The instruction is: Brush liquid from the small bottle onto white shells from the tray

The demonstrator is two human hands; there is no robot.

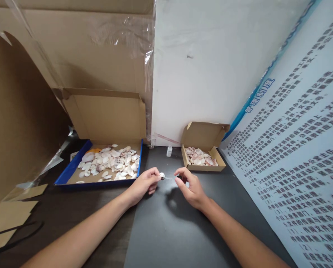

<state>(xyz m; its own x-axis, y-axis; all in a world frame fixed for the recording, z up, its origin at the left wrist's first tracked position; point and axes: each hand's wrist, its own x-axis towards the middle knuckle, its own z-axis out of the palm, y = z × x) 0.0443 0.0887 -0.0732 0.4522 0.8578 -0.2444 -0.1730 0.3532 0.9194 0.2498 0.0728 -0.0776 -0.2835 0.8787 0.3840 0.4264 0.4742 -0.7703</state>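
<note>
Between thumb and forefinger of my left hand [146, 183] is a small white seashell [162, 175], with a dark edge below it. My right hand [191, 187] faces it a short way to the right. The fingers of that hand are curled around a small dark piece [179, 178], mostly hidden. A thin pale streak shows between the two hands, too faint to name. Behind them stands a small white bottle [169, 151] with a label.
A blue-edged cardboard box [57, 181] at left holds many pale shells [110, 162]. At right a smaller cardboard box [205, 168] holds pinkish shells [200, 157]. Cardboard walls [85, 48] rise at left, a white panel [199, 74] behind, and a printed board [294, 149] at right.
</note>
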